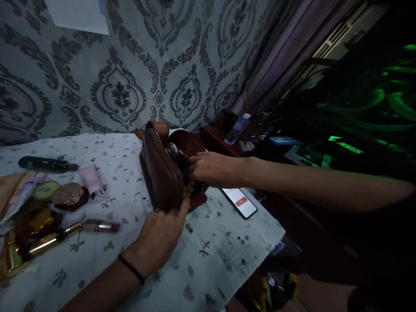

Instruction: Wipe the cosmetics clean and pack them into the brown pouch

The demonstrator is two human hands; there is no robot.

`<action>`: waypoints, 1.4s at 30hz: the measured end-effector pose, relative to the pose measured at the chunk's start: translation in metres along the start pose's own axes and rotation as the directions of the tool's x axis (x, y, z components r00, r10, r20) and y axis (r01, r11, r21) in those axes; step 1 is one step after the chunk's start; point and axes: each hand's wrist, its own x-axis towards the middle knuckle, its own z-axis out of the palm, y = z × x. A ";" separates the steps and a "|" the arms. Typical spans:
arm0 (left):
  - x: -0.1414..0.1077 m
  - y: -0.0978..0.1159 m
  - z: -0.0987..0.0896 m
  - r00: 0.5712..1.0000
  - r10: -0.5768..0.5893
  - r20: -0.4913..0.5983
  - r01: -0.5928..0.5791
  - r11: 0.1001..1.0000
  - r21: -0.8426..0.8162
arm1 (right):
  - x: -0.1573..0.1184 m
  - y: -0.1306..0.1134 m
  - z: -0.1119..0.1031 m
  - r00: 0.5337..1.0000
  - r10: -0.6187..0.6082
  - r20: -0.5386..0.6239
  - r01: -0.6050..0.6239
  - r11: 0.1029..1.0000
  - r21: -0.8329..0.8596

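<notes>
A brown leather bag [162, 171] stands on the patterned tablecloth [201, 247], its opening facing right and small items showing inside. My left hand [160, 238], with a black band at the wrist, grips the bag's near lower edge. From the right, my right hand [212, 169] reaches into the opening. Its fingers are curled, and the tips and whatever they hold are hidden among the contents. Just right of the bag lies a phone [242, 203] with a lit screen, partly under my right forearm.
On the left lie a dark green bottle [47, 164], a pink tube [91, 180], a lipstick [100, 225], a gold tube [55, 238] and round compacts [68, 193]. A clear water bottle [238, 128] is behind right. The table's edge [260, 266] runs along the lower right.
</notes>
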 end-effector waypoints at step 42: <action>-0.002 -0.002 0.002 0.998 0.059 -0.008 -0.059 0.998 0.009 | 0.020 -0.027 0.020 0.992 -0.122 0.031 0.114 0.974 0.194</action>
